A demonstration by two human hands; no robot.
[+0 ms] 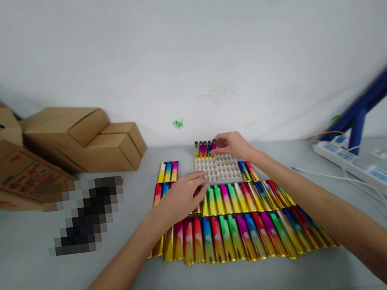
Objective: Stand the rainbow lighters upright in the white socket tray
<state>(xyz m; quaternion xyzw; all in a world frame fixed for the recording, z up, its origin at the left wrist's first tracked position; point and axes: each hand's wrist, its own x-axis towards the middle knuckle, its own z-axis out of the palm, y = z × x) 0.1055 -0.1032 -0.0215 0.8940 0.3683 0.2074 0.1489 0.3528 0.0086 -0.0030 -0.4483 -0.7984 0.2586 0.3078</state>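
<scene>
Rows of shiny multicoloured lighters (246, 232) lie side by side on the grey table (27, 283). Behind them sits a white tray (217, 168) of small holes, with several lighters (204, 148) standing upright in its back row. My right hand (232, 146) is at that back row, fingers pinched on the rightmost upright lighter. My left hand (182, 196) rests palm down on the left end of the middle row, fingers curled over lighters there. A few more lighters (167, 171) lie left of the tray.
Brown cardboard boxes (87, 139) are stacked at the back left against the white wall. A white power strip (369, 170) with cables lies at the right, beside a blue frame leg (357, 132). A blurred dark patch (85, 214) lies left of the lighters.
</scene>
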